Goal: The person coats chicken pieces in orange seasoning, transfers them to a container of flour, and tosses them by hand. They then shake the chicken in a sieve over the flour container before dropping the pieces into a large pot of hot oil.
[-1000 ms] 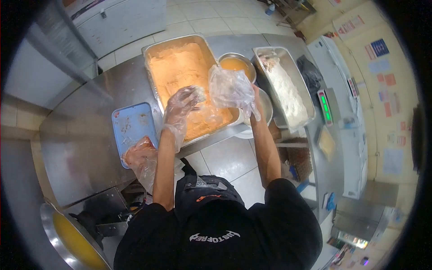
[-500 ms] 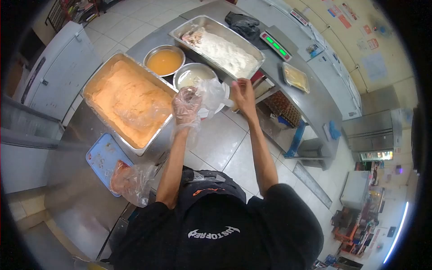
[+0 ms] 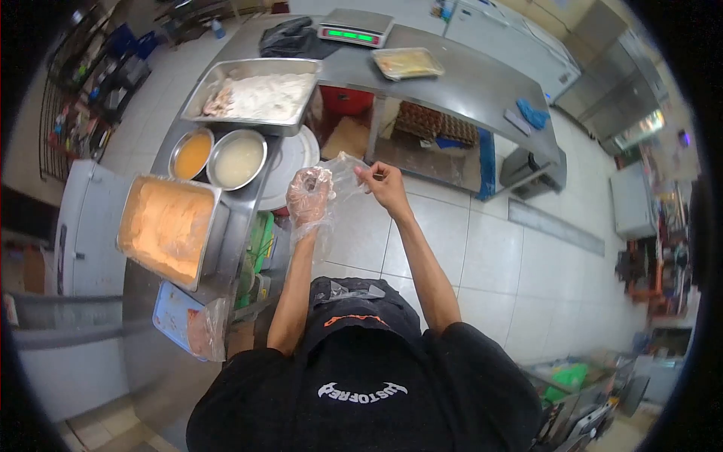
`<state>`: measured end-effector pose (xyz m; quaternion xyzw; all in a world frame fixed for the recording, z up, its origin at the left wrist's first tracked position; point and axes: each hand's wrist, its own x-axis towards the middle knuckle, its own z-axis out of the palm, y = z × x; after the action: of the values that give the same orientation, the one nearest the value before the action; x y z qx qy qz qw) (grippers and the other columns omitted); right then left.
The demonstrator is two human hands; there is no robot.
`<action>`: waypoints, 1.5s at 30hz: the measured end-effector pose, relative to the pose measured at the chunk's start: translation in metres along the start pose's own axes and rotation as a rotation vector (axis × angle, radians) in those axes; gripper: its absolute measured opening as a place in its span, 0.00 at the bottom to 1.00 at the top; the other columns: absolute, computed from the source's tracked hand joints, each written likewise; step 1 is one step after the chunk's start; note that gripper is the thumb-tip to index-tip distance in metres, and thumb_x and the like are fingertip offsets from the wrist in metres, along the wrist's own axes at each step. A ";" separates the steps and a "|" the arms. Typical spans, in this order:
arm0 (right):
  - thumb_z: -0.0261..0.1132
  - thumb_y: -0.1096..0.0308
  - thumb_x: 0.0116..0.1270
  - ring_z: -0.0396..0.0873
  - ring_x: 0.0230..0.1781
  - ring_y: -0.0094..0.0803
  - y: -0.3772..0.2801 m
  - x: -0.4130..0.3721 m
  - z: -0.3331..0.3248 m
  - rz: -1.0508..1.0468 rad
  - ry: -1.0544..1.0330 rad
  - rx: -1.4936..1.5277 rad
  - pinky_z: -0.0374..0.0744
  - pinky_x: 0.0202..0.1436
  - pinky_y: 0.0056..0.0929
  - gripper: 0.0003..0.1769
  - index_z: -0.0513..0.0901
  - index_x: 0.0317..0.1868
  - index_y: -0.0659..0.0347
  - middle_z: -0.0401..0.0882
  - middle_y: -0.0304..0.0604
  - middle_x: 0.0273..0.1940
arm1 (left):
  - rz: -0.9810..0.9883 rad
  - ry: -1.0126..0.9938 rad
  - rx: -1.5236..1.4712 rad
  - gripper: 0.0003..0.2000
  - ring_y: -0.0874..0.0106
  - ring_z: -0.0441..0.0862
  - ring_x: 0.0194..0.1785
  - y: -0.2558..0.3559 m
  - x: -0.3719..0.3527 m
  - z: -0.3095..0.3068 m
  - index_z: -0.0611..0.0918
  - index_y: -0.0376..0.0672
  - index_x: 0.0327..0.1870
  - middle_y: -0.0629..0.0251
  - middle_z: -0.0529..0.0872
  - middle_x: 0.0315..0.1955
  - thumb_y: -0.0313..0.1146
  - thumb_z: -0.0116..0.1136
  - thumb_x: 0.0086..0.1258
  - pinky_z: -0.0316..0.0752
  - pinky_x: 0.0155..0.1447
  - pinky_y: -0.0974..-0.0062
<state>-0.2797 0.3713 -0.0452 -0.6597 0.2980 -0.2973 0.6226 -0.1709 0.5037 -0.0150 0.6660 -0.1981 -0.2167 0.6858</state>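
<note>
My left hand (image 3: 307, 200) wears a clear disposable glove, smeared with a pale floury coating. Its fingers are curled on a second, loose plastic glove (image 3: 343, 177). My right hand (image 3: 387, 188) is bare, and its thumb and fingertips pinch the other side of that loose glove. The thin plastic stretches between both hands, above the tiled floor. Nearest to my left hand is a round white lid (image 3: 292, 169), behind and to its left.
To the left stand a tray of orange powder (image 3: 215, 233), bowls of orange (image 3: 197, 175) and whitish liquid (image 3: 260, 169), and a tray of white flour (image 3: 312, 79). A blue board (image 3: 167, 310) holds bagged meat (image 3: 205, 331). A scale (image 3: 361, 30) and wrapped pack (image 3: 408, 63) sit behind.
My view has turned to the right, away from the trays. The loose glove has come down off the bowl area and is now stretched between my hands, pinched by the right fingertips.
</note>
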 end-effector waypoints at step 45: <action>0.47 0.41 0.65 0.62 0.59 0.46 0.065 0.179 -0.040 0.173 -0.748 0.037 0.64 0.59 0.37 0.37 0.54 0.65 0.59 0.61 0.54 0.60 | 0.094 0.469 0.650 0.13 0.74 0.77 0.39 -0.030 0.047 0.120 0.76 0.41 0.37 0.66 0.81 0.36 0.29 0.66 0.52 0.73 0.44 0.75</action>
<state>-0.1963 0.2055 -0.1044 -0.6837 0.0994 0.0120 0.7229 -0.2005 0.3776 -0.0413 0.8699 -0.1244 0.0467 0.4750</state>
